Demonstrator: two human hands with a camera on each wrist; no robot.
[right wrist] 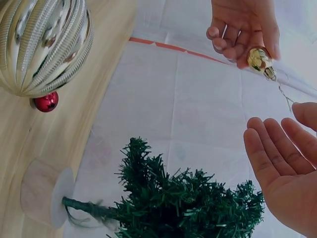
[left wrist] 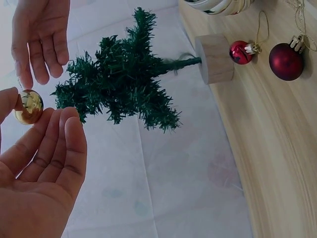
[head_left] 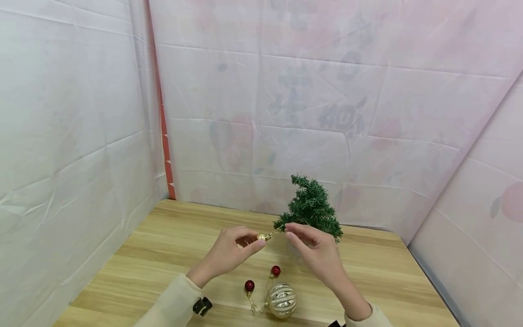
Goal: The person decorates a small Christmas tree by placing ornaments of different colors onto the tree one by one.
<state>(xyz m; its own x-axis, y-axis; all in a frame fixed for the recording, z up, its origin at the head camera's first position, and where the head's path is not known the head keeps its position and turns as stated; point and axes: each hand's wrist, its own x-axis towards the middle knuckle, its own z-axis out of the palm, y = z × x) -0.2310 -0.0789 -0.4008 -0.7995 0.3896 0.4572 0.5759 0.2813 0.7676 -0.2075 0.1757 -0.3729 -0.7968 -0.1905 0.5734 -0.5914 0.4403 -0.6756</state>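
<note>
A small gold bauble [head_left: 261,236] is pinched between the thumb and fingers of my left hand [head_left: 233,251]. Its thin gold hanging string [right wrist: 284,94] runs across to my right hand [head_left: 316,251], where thumb and fingertip pinch the string's end. Both hands are raised above the table, in front of a small green artificial Christmas tree [head_left: 311,206]. In the left wrist view, the tree's round wooden base [left wrist: 216,59] shows. The right wrist view gives the bauble's shiny side and its cap.
Nearer me on the wooden table [head_left: 171,236] lie a large ribbed gold ball [head_left: 283,300] and two small red baubles, one shiny [head_left: 275,271], one matte [head_left: 249,285], with gold strings. Pale cloth walls [head_left: 261,100] enclose the back and sides.
</note>
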